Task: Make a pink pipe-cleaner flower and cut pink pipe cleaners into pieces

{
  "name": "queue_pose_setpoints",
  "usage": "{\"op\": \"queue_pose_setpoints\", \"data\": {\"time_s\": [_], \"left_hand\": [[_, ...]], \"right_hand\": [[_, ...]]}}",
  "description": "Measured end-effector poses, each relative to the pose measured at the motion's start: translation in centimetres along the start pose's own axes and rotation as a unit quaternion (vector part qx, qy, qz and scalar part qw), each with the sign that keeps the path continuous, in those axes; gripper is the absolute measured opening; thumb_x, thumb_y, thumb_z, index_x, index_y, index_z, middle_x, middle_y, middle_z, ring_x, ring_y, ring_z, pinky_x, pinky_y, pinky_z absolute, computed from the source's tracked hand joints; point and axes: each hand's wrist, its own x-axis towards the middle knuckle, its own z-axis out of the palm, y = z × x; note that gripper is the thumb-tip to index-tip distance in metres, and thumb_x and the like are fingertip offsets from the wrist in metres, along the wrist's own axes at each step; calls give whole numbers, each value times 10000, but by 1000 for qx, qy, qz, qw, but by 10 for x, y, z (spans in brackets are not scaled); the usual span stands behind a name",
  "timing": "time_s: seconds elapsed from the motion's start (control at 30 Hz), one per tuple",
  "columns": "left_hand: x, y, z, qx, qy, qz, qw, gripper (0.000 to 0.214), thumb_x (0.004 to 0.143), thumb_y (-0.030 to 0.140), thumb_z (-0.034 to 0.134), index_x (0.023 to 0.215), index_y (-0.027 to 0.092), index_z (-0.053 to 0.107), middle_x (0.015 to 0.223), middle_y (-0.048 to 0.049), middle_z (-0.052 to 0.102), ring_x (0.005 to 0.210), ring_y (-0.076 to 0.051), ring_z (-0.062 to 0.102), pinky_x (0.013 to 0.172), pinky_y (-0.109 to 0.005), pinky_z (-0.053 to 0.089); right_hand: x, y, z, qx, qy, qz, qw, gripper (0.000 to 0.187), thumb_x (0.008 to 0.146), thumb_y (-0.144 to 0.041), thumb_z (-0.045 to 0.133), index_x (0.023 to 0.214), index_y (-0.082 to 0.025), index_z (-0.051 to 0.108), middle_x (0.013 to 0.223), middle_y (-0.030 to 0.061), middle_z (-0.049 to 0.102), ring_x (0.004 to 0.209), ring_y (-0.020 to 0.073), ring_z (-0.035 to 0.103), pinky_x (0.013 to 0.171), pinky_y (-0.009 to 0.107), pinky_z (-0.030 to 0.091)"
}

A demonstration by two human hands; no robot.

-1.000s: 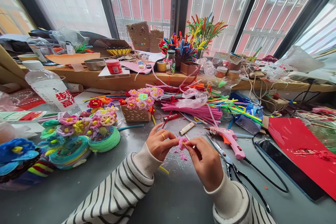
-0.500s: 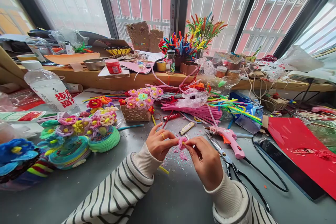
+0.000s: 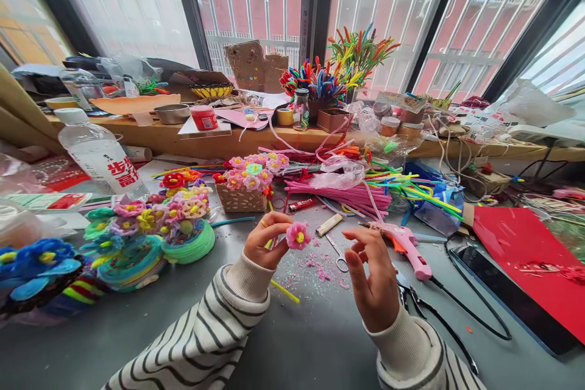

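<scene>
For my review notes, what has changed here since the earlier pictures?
The right hand has let go of the pink flower and moved right, opening. The left hand alone holds the flower, slightly farther left, its yellow centre now plainly showing. The pink glue gun and brown basket stayed put.

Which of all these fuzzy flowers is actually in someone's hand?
The single pink flower with a yellow centre, held in the left hand; the other flowers sit bunched in containers.
</scene>
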Motion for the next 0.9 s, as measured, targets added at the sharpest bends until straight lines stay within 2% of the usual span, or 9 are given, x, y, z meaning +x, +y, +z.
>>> {"op": "queue_pose_setpoints", "data": {"time_s": [0.1, 0.23, 0.4, 0.6, 0.9], "left_hand": [[0, 4, 1, 14, 2, -11, 1000, 72, 651, 136, 526, 714, 143, 560, 683, -45, 517, 644, -132, 489, 584, -277, 403], [1, 13, 3, 91, -14, -6, 996, 36, 630, 154, 550, 660, 146, 568, 658, -45, 565, 637, -141, 499, 610, -302, 380], [1, 18, 8, 163, -46, 7, 985, 20, 621, 170, 568, 637, 180, 575, 640, -5, 615, 614, -128, 511, 627, -299, 343], [-3, 19, 12, 181, -66, 22, 981, 16, 629, 199, 562, 638, 203, 575, 635, 17, 616, 610, -118, 503, 633, -289, 331], [-7, 21, 16, 212, -84, 36, 973, 55, 653, 213, 523, 684, 210, 569, 641, 21, 608, 630, -109, 494, 675, -277, 327]], "right_hand": [[0, -1, 3, 7, -12, -8, 1000, 164, 772, -234, 387, 877, -160, 489, 829, 66, 476, 609, 134, 456, 513, 267, 399], [-2, -3, 4, 28, -11, -14, 999, 98, 759, -164, 419, 765, -171, 517, 751, 42, 493, 622, 133, 469, 513, 250, 400], [-3, -7, 5, 35, -37, -20, 998, 94, 767, -150, 396, 770, -172, 488, 702, 32, 484, 626, 138, 456, 544, 262, 389], [-2, -7, 11, 8, -82, -34, 996, 138, 792, -176, 339, 723, -171, 459, 669, 29, 440, 622, 143, 432, 558, 271, 373], [-3, -6, 13, -24, -96, -43, 994, 139, 793, -159, 345, 719, -172, 461, 674, 29, 458, 615, 132, 436, 572, 258, 376]]}}
